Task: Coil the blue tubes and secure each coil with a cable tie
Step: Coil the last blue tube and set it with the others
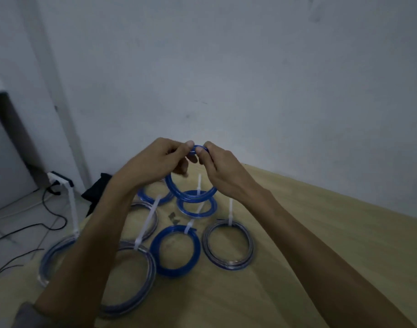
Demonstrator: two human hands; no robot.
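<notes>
While the coil is still untied, get a tie round it

Since tied coils (175, 249) already lie on the wooden table (321, 245) below your hands, you're on a fresh blue coil (191, 195), held raised above them. Your left hand (155, 159) and right hand (220, 166) both pinch its top, fingertips nearly touching. I see no tie on it; next, judge one hand must keep the loops bunched while the other fetches a cable tie

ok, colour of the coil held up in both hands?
Blue coil; head view, the only one.
</notes>
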